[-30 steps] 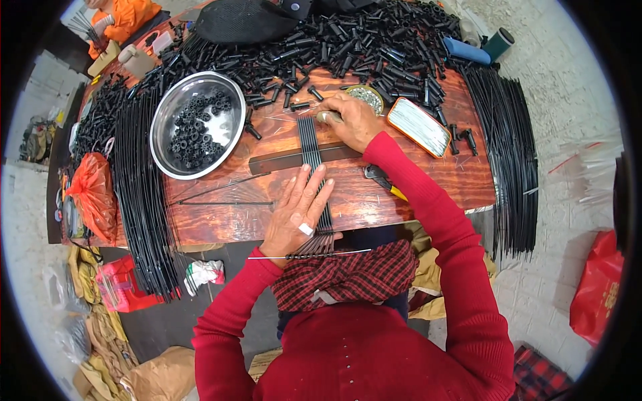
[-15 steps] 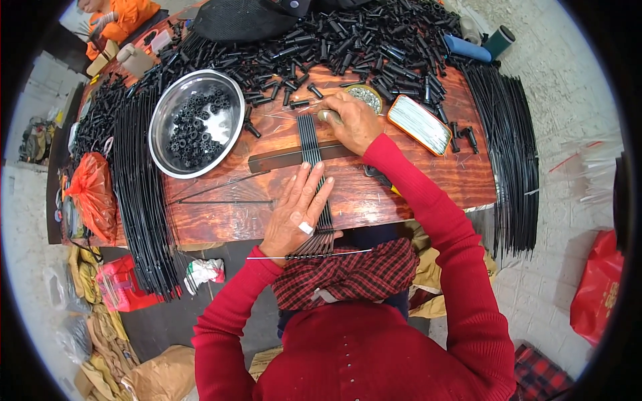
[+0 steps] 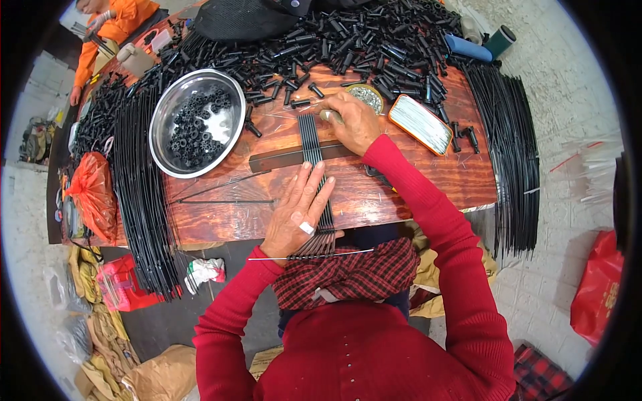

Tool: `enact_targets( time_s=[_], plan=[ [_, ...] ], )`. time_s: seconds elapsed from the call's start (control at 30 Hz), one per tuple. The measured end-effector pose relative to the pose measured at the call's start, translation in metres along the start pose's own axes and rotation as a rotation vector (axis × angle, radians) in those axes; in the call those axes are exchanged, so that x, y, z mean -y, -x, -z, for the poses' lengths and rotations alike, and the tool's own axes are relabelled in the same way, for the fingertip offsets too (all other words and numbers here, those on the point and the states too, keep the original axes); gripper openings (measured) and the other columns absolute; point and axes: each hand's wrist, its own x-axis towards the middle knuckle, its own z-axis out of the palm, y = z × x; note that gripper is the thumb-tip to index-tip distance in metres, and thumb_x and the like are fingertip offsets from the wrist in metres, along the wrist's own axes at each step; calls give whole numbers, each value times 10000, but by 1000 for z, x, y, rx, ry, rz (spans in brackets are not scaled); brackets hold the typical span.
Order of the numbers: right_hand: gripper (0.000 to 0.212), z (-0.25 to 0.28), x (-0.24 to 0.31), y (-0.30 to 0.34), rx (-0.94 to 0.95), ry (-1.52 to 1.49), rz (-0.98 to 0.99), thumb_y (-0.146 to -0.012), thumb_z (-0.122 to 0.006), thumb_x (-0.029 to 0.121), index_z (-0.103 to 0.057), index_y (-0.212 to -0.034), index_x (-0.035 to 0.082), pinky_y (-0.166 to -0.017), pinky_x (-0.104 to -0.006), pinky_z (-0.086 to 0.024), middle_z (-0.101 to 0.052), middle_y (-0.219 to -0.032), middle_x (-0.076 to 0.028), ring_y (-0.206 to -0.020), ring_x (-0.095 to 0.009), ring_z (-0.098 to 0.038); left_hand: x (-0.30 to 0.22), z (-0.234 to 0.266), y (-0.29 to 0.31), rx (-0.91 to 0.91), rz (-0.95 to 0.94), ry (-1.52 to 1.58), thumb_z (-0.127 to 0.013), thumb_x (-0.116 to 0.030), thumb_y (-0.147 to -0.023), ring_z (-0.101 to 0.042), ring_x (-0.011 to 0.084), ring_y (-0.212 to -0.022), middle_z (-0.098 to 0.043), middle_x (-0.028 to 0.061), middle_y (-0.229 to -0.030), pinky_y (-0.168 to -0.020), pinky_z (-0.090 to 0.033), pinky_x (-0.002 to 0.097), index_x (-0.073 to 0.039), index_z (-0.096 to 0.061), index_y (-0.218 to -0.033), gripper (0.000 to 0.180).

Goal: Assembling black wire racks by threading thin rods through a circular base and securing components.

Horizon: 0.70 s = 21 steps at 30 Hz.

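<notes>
Head view: thin, straight black rods (image 3: 309, 134) lie side by side in a flat row across the dark bar (image 3: 277, 159) on the bench (image 3: 227, 220). Nearer than the bar, the left hand (image 3: 299, 207) lies over them, grip spread. Beyond the bar, the right hand (image 3: 352, 123) curls beside their far ends; whether its grip pinches anything, I cannot tell.

The left hand (image 3: 297, 217) lies over black rods (image 3: 309, 134); right hand (image 3: 357, 125) at their one o'clock, metal bowl (image 3: 162, 130) at ten.

Fisheye head view, facing straight down, near the hands (image 3: 292, 222), wooden tabletop (image 3: 361, 200) beneath
</notes>
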Motion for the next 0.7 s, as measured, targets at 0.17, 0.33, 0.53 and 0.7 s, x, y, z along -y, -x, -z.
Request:
enact_targets(
  time_s=[0.17, 0.33, 0.53, 0.7],
  plan=[
    [154, 0, 3, 1, -18, 27, 27, -879, -673, 126, -709, -1025, 94, -792, -449, -532, -663, -1017, -112, -933, -331, -661, -1, 1, -1, 14, 14, 9, -767, -534, -778, -273, 451, -1475, -301, 245, -1590, -1176, -308, 529, -18, -413, -1490, 948],
    [161, -4, -3, 0, -34, -4, 46, -879, -676, 139, -707, -1030, 95, -782, -449, -532, -662, -1003, -104, -934, -327, -659, -3, 2, -1, 14, 16, 9, -795, -501, -760, -267, 450, -1478, -286, 240, -1598, -1175, -314, 525, -20, -400, -1497, 964],
    [143, -3, -1, -1, -65, -7, 77, -877, -670, 85, -688, -1018, 80, -789, -418, -495, -616, -919, -103, -898, -320, -632, 0, -2, -1, 12, 14, 0, -805, -489, -750, -278, 459, -1468, -285, 240, -1597, -1172, -323, 519, -18, -406, -1491, 965],
    [147, -5, 0, 0, -77, 11, 86, -875, -671, 90, -685, -1021, 93, -770, -423, -502, -615, -928, -89, -891, -321, -635, 4, -6, 1, 40, -6, -82, -816, -470, -747, -284, 464, -1464, -282, 238, -1598, -1171, -322, 522, -13, -415, -1484, 955]
  ],
)
